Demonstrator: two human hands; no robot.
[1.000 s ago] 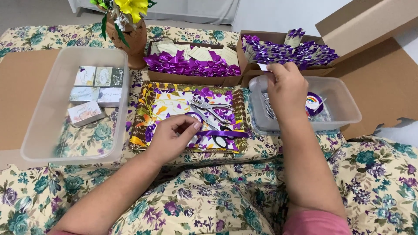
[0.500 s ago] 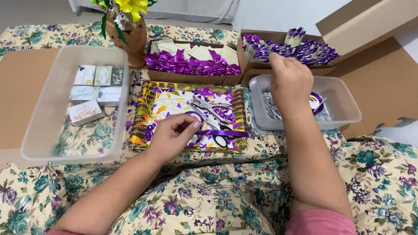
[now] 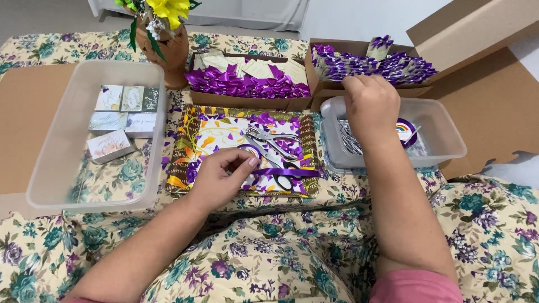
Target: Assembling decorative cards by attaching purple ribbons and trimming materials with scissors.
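Left hand (image 3: 222,175) resting on colourful patterned mat (image 3: 193,140), fingertips pinched on end of purple satin ribbon strip (image 3: 285,172) lying across black-handled scissors (image 3: 275,168). Right hand (image 3: 370,104) reaching over clear plastic tub (image 3: 443,134) to front edge of open cardboard box of purple-bowed tags (image 3: 373,64), fingers curled together; whether clamped on a tag, cannot tell. Silver pliers (image 3: 269,136) on mat. Shallow cardboard tray of purple bows (image 3: 247,84) behind mat. Large clear bin holding small printed boxes (image 3: 112,118) at left, on floral-clothed surface (image 3: 67,247).
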